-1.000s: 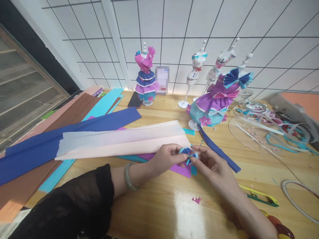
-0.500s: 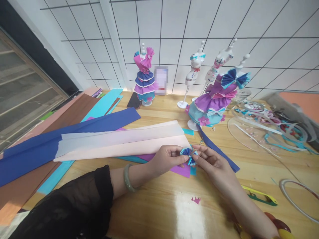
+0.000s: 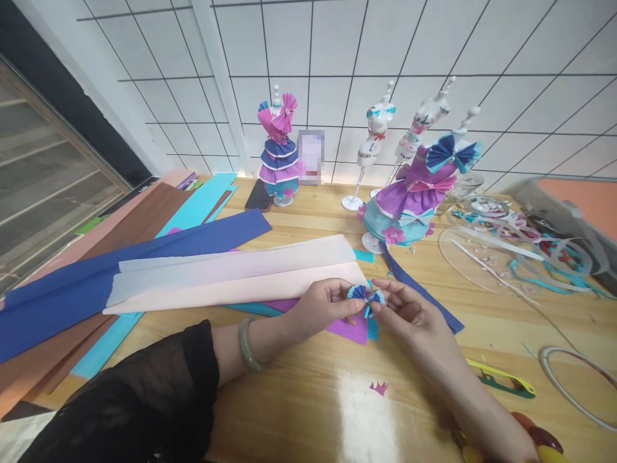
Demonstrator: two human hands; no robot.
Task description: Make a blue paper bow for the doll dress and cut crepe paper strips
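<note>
Between both hands is a small pleated paper bow (image 3: pixel 357 292), dark blue with light-blue edges and a light-blue strip hanging from its middle. My left hand (image 3: pixel 328 302) pinches its left wing between thumb and fingers. On the other side, my right hand (image 3: pixel 409 312) grips it near the centre and right wing with thumb and fingertips. The fingers hide part of the bow. Just behind the hands lie a folded pale-pink paper strip (image 3: pixel 250 273) and a purple paper piece (image 3: pixel 351 329). A narrow dark-blue paper strip (image 3: pixel 424 292) rests beyond my right hand.
Two mini dress forms in paper dresses, one at the back left (image 3: pixel 279 154) and one at the right (image 3: pixel 405 199), stand near bare forms (image 3: pixel 376 135). Long blue paper (image 3: pixel 202 241) spreads leftward. Ribbons (image 3: pixel 544 251), a yellow-green cutter (image 3: pixel 506 379) and a pink scrap (image 3: pixel 379 388) lie about.
The bow has turned slightly in the fingers, and its two wings now show spread to either side of the middle. Both hands stay in nearly the same place.
</note>
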